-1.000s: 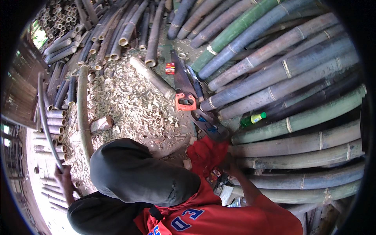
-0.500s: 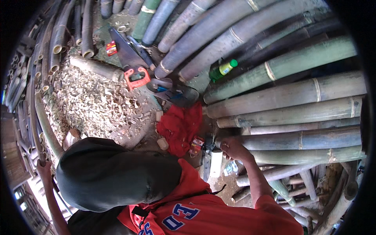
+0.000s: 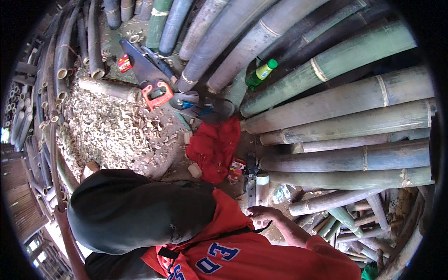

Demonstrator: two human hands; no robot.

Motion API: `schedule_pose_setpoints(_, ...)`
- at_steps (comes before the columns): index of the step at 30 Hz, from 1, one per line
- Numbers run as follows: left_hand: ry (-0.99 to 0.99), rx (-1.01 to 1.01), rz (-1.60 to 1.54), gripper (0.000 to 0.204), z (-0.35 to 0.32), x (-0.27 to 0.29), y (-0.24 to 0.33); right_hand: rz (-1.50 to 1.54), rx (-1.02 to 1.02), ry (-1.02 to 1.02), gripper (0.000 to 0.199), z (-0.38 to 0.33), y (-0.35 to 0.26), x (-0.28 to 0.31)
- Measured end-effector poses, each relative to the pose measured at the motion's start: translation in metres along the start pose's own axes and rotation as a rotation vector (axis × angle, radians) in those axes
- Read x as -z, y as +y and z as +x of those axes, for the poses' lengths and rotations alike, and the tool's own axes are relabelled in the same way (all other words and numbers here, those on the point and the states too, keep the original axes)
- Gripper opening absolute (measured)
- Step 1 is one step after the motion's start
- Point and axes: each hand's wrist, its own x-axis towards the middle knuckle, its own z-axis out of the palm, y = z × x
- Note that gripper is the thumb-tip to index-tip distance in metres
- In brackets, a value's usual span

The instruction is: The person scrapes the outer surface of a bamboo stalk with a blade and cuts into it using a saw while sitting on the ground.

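At the far left my left hand (image 3: pixel 60 216) is closed around the lower end of a long, thin bamboo pole (image 3: pixel 55 161), which stands up past my knee. My right hand (image 3: pixel 264 214) is beside my red shirt, its fingers curled; whatever they hold, if anything, is hidden. Just beyond its fingertips are a short pale cylinder (image 3: pixel 262 189) and a narrow dark strip like a blade (image 3: pixel 251 190). A red and white packet (image 3: pixel 236 169) lies near their far ends, beside a crumpled red cloth (image 3: pixel 213 148).
Thick bamboo poles (image 3: pixel 345 156) crowd the right side, with more stacked at the left. A handsaw with an orange handle (image 3: pixel 157 94) lies past a heap of shavings (image 3: pixel 119 128). A green bottle (image 3: pixel 261 73) stands among the poles. Shorter offcuts (image 3: pixel 345 219) are piled at lower right.
My right hand has drawn back toward my body from the far end of the pale cylinder. My left hand is slightly lower in the picture, and the whole view has shifted a little.
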Motion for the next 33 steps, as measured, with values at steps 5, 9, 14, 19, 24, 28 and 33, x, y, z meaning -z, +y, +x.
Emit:
schedule_pose_setpoints(5, 0.033, 0.014, -0.100, 0.064, -0.047, 0.040, -0.076, -0.446, 0.278, 0.181, 0.051, 0.004, -0.089, 0.055)
schedule_pose_setpoints(9, 0.342, 0.066, -0.023, 0.051, -0.096, 0.061, 0.027, -0.588, 0.530, 0.482, 0.035, 0.012, -0.169, 0.114)
schedule_pose_setpoints(14, 0.541, 0.271, -0.277, 0.046, -0.194, 0.093, 0.032, -0.632, 0.707, 0.656, 0.036, -0.037, -0.302, 0.114)
schedule_pose_setpoints(19, 0.602, 0.484, -0.193, 0.041, -0.321, 0.081, -0.005, -0.995, 0.599, 0.395, 0.054, -0.018, -0.347, 0.121)
schedule_pose_setpoints(24, 0.570, 0.611, -0.361, 0.037, -0.386, 0.057, -0.032, -0.999, 0.537, 0.452, 0.060, -0.040, -0.363, 0.106)
schedule_pose_setpoints(28, 0.641, 0.547, -0.459, 0.031, -0.405, 0.011, -0.068, -0.834, 0.561, 0.549, 0.065, -0.073, -0.365, 0.098)
schedule_pose_setpoints(33, 0.537, 0.460, -0.971, 0.027, -0.394, -0.050, -0.041, -0.572, 0.635, 0.489, 0.072, -0.119, -0.386, 0.063)
